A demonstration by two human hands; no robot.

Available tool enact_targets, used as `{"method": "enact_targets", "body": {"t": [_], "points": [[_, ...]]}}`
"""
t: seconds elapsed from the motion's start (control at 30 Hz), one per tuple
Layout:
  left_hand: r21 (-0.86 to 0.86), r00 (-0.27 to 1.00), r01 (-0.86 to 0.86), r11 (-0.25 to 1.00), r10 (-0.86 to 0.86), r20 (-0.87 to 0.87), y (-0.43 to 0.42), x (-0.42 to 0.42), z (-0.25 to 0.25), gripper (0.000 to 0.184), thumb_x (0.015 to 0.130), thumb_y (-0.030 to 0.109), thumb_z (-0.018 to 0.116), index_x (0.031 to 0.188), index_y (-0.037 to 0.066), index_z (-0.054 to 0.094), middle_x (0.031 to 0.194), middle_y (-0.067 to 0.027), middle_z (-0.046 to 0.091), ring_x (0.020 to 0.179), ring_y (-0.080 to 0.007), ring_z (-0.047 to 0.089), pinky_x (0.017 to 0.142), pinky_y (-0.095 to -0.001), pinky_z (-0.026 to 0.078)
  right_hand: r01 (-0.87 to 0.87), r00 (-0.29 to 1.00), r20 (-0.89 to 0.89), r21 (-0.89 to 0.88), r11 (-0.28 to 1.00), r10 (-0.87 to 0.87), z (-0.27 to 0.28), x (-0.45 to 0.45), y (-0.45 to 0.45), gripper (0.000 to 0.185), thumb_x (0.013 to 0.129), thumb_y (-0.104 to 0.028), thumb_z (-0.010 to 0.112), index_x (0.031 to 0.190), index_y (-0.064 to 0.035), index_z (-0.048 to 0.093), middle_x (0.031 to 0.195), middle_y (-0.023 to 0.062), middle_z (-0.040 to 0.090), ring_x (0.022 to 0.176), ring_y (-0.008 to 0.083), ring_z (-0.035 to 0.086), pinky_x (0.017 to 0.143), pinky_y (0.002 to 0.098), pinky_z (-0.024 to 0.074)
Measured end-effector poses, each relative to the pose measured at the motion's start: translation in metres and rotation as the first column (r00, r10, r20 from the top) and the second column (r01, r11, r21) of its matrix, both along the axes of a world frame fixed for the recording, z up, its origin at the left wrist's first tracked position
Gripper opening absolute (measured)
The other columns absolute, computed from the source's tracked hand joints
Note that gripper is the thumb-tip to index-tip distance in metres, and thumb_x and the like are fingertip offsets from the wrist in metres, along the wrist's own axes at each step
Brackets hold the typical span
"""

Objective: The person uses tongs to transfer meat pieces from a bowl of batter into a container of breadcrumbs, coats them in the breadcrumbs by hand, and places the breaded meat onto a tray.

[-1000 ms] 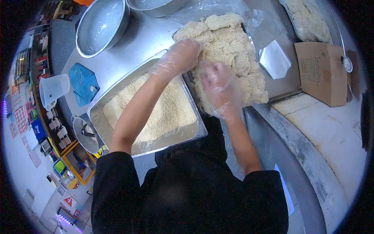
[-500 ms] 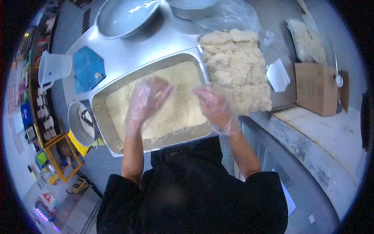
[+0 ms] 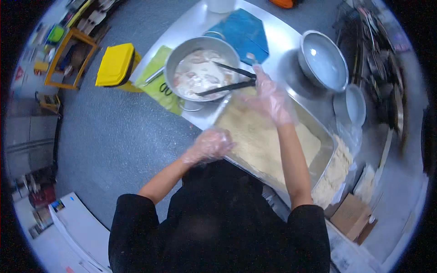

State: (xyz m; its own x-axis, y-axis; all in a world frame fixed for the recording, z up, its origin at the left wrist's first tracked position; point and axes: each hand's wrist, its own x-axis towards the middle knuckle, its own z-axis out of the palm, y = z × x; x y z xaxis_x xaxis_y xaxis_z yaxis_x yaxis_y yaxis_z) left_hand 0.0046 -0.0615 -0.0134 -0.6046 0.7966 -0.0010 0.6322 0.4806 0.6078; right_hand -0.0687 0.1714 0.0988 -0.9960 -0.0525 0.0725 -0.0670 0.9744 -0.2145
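Black tongs [image 3: 230, 86] reach into a round metal pot [image 3: 169, 68], their two arms spread over a milky white liquid [image 3: 200, 75] with pale pinkish pieces in it. My right hand [image 3: 271, 95], in a clear plastic glove and blurred, is closed at the tongs' near end. Below it lies a deep metal tray [image 3: 328, 157] spread with pale yellow crumbs [image 3: 259, 136]. My left hand [image 3: 211, 143], gloved too, is curled beside the tray's near left corner. Its fingers are bent in, and whatever they hold, if anything, is hidden.
Breaded slabs [image 3: 334, 173] lie right of the tray. A blue board [image 3: 243, 34] is behind the pot, and a lime-green cloth [image 3: 159, 77] lies left of it. Metal bowls [image 3: 323, 61] stand at the back right. A yellow-lidded bin [image 3: 116, 66] stands on the floor.
My view has swung left, bringing the pot nearer the middle. My right hand has left the space above the crumbs and grips the tongs. My left hand has moved to the tray's corner.
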Motion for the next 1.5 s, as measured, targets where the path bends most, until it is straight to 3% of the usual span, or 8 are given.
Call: {"method": "enact_targets", "body": {"t": [0.1,0.23,0.43,0.77,0.9,1.17,1.27,1.5], "points": [[0.016,0.999,-0.009,1.000,0.008,0.046,-0.002,-0.008,0.007,0.029,0.095,0.028,0.062,0.080,0.003,0.066,0.082,-0.0154,0.064,0.077,-0.0337,0.064,0.069,-0.0458,0.053,-0.146,0.954,0.278,0.121,0.982,0.108,0.036,-0.049,-0.024,0.051,0.090,-0.048,0.062,0.116,-0.0042,0.067,0.120,0.0209,0.068,0.108,0.0343,0.068,0.091,0.0456,0.0550],[0.055,0.999,0.033,0.998,-0.031,-0.031,-0.001,-0.019,0.008,0.040,0.096,0.035,0.058,0.073,0.005,0.067,0.079,-0.0165,0.067,0.079,-0.0356,0.065,0.071,-0.0469,0.053,-0.163,0.923,0.384,0.352,0.922,0.017,0.037,-0.083,-0.074,0.027,0.087,-0.022,0.059,0.105,-0.0073,0.073,0.111,0.0177,0.073,0.105,0.0330,0.070,0.087,0.0459,0.0559],[0.146,0.998,0.067,0.987,-0.063,-0.030,0.006,-0.025,-0.009,0.042,0.093,0.038,0.057,0.068,0.005,0.067,0.076,-0.0176,0.067,0.079,-0.0384,0.066,0.077,-0.0487,0.051,-0.291,0.894,0.436,0.388,0.875,0.104,0.037,-0.107,-0.122,0.025,0.090,-0.020,0.055,0.092,-0.0080,0.076,0.103,0.0225,0.072,0.092,0.0363,0.072,0.081,0.0479,0.0579],[0.082,0.881,0.449,0.890,-0.426,-0.204,0.019,-0.014,-0.021,0.025,0.081,0.031,0.062,0.071,0.008,0.065,0.075,-0.0123,0.065,0.075,-0.0269,0.065,0.068,-0.0420,0.052,-0.468,0.883,0.322,0.555,0.688,0.341,0.094,-0.117,-0.090,0.029,0.094,-0.029,0.056,0.107,-0.0032,0.061,0.100,0.0160,0.068,0.095,0.0315,0.069,0.077,0.0457,0.0540],[0.706,0.884,0.311,0.636,-0.467,0.032,0.050,0.003,-0.133,0.030,0.085,0.036,0.060,0.076,0.007,0.060,0.072,-0.0105,0.057,0.070,-0.0249,0.058,0.066,-0.0373,0.051,-0.364,0.920,0.135,0.643,0.674,0.368,0.056,-0.129,-0.103,0.021,0.097,-0.022,0.051,0.103,-0.0039,0.061,0.095,0.0143,0.067,0.090,0.0327,0.068,0.076,0.0471,0.0533],[0.371,0.913,0.403,0.837,-0.393,-0.106,0.001,-0.009,-0.050,0.021,0.072,0.027,0.064,0.081,0.007,0.066,0.087,-0.0120,0.066,0.090,-0.0316,0.065,0.085,-0.0433,0.051,-0.366,0.912,0.000,0.452,0.814,0.410,0.078,-0.088,-0.087,0.013,0.093,-0.016,0.057,0.100,-0.0088,0.066,0.099,0.0109,0.068,0.084,0.0326,0.064,0.073,0.0435,0.0505],[0.092,0.863,0.487,0.869,-0.495,0.100,-0.001,-0.021,-0.008,0.029,0.073,0.033,0.069,0.081,0.005,0.070,0.091,-0.0137,0.069,0.096,-0.0322,0.065,0.089,-0.0431,0.050,-0.373,0.927,0.161,0.488,0.789,0.339,0.128,-0.067,-0.101,0.016,0.090,-0.021,0.065,0.103,-0.0116,0.067,0.095,0.0096,0.068,0.085,0.0321,0.064,0.075,0.0456,0.0491],[0.050,0.878,0.477,0.878,-0.479,0.029,-0.004,-0.024,0.006,0.048,0.071,0.048,0.078,0.086,0.002,0.073,0.097,-0.0150,0.072,0.103,-0.0339,0.065,0.095,-0.0452,0.047,-0.206,0.978,0.087,0.517,0.830,0.189,0.104,-0.072,-0.073,0.026,0.092,-0.033,0.065,0.103,-0.0092,0.064,0.091,0.0157,0.065,0.081,0.0348,0.067,0.071,0.0485,0.0522]]}}
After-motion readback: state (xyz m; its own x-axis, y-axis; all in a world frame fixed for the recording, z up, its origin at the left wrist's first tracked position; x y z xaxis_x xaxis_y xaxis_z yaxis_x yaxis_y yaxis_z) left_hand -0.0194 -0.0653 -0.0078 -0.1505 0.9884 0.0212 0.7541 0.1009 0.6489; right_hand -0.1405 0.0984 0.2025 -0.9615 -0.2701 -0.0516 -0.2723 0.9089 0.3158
